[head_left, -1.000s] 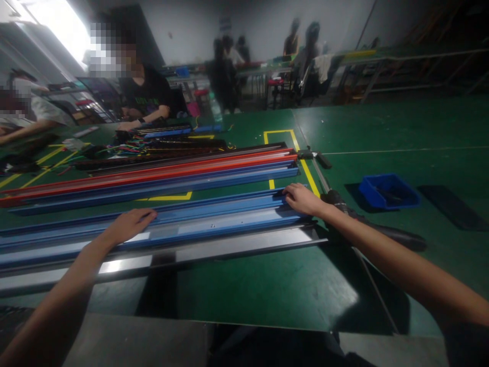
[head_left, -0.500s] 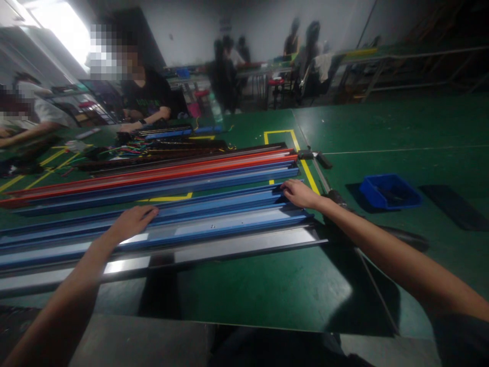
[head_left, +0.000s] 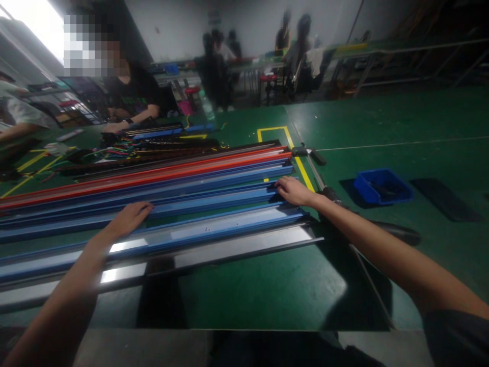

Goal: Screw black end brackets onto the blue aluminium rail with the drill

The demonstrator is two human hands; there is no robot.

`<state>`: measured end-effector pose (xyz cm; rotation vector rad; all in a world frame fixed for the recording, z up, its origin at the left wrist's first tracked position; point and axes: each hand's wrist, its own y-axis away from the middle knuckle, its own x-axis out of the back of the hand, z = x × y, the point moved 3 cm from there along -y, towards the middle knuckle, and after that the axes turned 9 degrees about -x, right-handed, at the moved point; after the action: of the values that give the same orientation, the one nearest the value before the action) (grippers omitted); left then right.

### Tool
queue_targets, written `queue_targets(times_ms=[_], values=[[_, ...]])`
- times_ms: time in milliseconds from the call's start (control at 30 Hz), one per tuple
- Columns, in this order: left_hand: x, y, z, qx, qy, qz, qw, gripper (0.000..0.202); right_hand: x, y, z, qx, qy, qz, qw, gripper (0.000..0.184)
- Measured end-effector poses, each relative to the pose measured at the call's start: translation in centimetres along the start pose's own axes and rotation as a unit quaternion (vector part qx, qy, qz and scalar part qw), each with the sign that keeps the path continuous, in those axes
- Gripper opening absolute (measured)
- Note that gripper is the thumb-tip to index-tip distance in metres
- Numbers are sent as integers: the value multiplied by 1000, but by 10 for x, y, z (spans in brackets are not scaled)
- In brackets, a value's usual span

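My left hand (head_left: 130, 216) lies on a long blue rail (head_left: 214, 203) near its middle, fingers curled over its far edge. My right hand (head_left: 292, 191) holds the same rail at its right end, fingertips hooked over it. The rail lies on the green table (head_left: 267, 288), close against more blue rails and red rails (head_left: 171, 172) beyond it. Nearer to me lie a wider blue rail (head_left: 237, 223) and a grey metal rail (head_left: 248, 247).
A blue bin (head_left: 382, 186) stands to the right. A black-handled tool (head_left: 385, 232) lies under my right forearm, along yellow tape (head_left: 301, 171). Across the table a seated person (head_left: 133, 97) works beside coloured wires (head_left: 114, 150). Other people stand at far benches.
The blue rail under both hands has shifted away from me, opening a gap to the wider blue rail and closing on the far rails. My hands moved with it.
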<state>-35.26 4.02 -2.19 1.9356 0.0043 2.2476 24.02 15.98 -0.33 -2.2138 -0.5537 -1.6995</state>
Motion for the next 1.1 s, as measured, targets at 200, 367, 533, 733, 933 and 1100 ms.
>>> queue_targets(times_ms=[200,367,533,733,933,1100], values=[[-3,-1,0,7,-1,10,1000,65,0,0,1,1,13,-5,1000,34],[-7,-3,-2,9,-3,15,1000,65,-1,-3,2,-4,26,-8,1000,36],[-7,-5,-3,13,-5,10,1000,66,-2,-8,3,-5,33,-16,999,37],[-11,-7,-8,42,-10,7,999,64,-2,-14,5,-4,34,-21,999,37],[-11,-9,-9,61,-14,2,998,63,0,-18,4,-7,37,-21,999,37],[-11,-12,-9,69,-19,1,997,65,1,-22,4,-3,42,-23,999,38]])
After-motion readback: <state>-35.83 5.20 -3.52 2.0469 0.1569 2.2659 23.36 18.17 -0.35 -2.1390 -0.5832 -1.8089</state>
